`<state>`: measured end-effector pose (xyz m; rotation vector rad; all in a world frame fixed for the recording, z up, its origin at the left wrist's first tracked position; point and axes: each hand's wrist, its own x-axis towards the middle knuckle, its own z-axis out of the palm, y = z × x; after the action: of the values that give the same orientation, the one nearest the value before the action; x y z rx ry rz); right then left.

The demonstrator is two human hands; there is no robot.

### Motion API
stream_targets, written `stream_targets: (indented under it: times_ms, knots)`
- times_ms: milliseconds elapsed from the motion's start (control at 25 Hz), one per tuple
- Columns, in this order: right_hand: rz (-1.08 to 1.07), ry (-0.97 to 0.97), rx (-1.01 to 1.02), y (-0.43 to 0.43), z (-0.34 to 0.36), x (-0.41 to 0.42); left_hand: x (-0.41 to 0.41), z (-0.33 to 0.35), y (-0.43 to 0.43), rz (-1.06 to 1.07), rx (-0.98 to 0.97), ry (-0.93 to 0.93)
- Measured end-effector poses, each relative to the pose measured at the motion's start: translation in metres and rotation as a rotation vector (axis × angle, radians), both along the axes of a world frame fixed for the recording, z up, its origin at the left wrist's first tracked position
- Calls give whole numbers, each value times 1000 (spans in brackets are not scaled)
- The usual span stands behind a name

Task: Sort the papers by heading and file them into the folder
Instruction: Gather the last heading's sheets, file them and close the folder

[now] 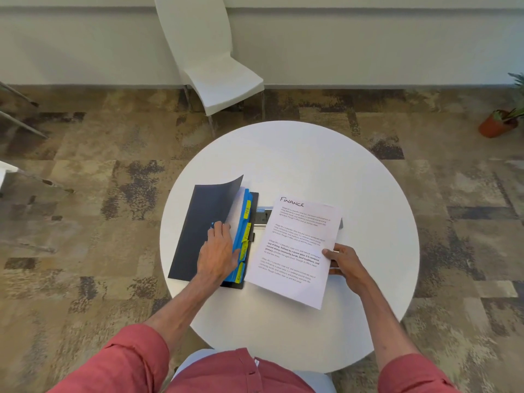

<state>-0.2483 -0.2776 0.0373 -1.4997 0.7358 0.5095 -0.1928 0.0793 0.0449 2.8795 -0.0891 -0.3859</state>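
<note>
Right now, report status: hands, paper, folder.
Left hand flat on open folder, cover curled up. Right hand pinches Finance sheet beside blue dividers, not yet filed. Nothing between sheet and folder.

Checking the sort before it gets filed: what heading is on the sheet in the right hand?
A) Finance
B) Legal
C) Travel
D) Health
A: the sheet pinched at its edge by the right hand has "FINANCE" handwritten across its top.
</note>
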Motion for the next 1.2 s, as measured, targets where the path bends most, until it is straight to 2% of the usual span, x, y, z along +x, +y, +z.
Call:
stream_targets:
  times_ms: [360,560,760,1200]
  knots:
    - [272,25,64,15,22,37,-2,7,19,-54,-128,-44]
    - [419,-1,-1,43,34,70,0,13,27,-104,-205,-24]
    - [431,-62,-136,72,31,89,0,13,33,-101,-220,8]
    - [290,-113,-211,123,-3,88,-1,15,40,-128,-249,22]
